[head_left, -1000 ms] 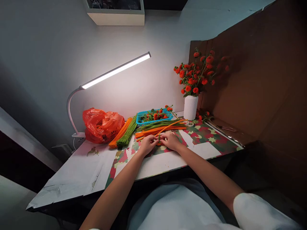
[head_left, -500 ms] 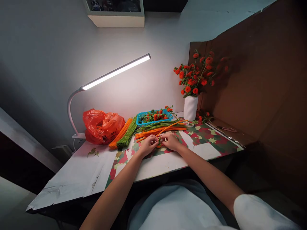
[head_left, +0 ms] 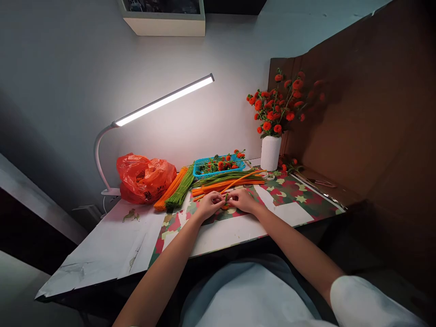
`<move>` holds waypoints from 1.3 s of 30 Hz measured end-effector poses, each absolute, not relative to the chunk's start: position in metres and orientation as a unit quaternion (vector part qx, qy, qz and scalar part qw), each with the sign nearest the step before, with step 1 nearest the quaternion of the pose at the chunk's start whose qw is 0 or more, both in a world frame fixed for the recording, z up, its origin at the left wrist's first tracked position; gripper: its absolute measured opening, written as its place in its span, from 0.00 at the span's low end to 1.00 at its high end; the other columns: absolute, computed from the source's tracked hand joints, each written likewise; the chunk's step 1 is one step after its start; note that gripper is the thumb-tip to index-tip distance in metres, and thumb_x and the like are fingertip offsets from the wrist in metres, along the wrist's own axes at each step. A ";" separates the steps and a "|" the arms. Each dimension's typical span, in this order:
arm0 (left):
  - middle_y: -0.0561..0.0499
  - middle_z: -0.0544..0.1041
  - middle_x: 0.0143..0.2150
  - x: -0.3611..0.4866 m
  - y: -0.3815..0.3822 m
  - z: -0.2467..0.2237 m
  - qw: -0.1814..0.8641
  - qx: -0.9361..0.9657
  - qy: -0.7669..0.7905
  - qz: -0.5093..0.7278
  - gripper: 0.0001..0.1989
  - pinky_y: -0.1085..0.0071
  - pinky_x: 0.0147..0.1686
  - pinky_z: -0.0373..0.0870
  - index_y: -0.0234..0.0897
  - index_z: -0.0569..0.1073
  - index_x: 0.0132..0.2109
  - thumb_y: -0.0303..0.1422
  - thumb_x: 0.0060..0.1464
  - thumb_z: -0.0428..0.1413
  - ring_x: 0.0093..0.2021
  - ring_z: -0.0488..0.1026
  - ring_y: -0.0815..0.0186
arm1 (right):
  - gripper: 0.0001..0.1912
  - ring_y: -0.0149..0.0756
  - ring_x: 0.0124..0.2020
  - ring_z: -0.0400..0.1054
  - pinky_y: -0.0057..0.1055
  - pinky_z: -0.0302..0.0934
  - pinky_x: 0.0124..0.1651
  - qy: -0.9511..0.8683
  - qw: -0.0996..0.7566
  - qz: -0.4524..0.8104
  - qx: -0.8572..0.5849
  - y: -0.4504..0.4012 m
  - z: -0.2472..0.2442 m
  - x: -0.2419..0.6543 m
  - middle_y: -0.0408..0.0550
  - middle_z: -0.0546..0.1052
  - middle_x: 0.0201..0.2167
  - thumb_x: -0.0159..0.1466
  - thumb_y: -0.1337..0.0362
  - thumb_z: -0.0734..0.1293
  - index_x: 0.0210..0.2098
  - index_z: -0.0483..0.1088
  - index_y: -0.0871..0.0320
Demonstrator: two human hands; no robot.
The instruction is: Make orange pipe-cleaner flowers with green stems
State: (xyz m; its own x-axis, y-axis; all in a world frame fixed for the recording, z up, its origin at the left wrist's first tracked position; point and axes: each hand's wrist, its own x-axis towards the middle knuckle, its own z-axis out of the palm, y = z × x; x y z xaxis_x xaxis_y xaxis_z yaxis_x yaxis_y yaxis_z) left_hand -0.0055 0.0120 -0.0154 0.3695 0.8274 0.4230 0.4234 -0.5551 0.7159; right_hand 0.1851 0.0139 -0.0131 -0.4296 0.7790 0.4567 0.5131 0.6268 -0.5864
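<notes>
My left hand (head_left: 210, 205) and my right hand (head_left: 241, 201) meet over the patterned part of the tabletop. Between their fingertips is a small pipe-cleaner flower (head_left: 226, 200), green above with orange below. Both hands are closed in a pinch on it, and the fingers partly cover it. Just beyond them lie loose orange pipe cleaners (head_left: 235, 183) and green pipe cleaners (head_left: 223, 179). To the left, an orange bundle (head_left: 172, 190) rests beside a green bundle (head_left: 182, 189).
A blue basket (head_left: 204, 175) of orange-and-green flowers stands at the back. Right of it is a white ribbed vase (head_left: 270, 154) of orange flowers, near a cardboard panel (head_left: 368, 113). An orange plastic bag (head_left: 146, 179) sits left, under a lit lamp (head_left: 163, 102).
My hands stay together around the flower, with only slight finger movement. The whole view has shifted very slightly; nothing else on the table has moved.
</notes>
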 end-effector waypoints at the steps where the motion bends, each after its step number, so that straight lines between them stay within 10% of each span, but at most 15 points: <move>1: 0.48 0.75 0.35 -0.006 0.013 -0.016 0.258 0.788 0.395 0.395 0.08 0.72 0.32 0.66 0.36 0.74 0.29 0.36 0.49 0.57 0.35 0.72 0.65 | 0.05 0.28 0.23 0.61 0.24 0.49 0.28 -0.825 0.362 0.179 -0.396 0.014 -0.013 0.185 0.40 0.72 0.19 0.56 0.69 0.67 0.27 0.76 0.58; 39: 0.48 0.77 0.40 -0.004 0.010 -0.024 0.303 0.758 0.411 0.405 0.12 0.66 0.40 0.71 0.37 0.78 0.34 0.32 0.37 0.66 0.40 0.74 0.61 | 0.04 0.27 0.22 0.59 0.23 0.49 0.25 -0.772 0.407 0.212 -0.440 0.019 -0.023 0.177 0.41 0.72 0.19 0.53 0.65 0.69 0.28 0.78 0.57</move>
State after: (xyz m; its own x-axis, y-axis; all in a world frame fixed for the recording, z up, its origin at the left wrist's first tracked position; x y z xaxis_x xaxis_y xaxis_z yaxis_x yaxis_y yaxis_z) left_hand -0.0040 0.0101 -0.0240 0.3339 0.8687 0.3660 0.3774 -0.4790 0.7926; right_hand 0.1774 0.0192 -0.0228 -0.2824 0.8512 0.4423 0.5066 0.5239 -0.6847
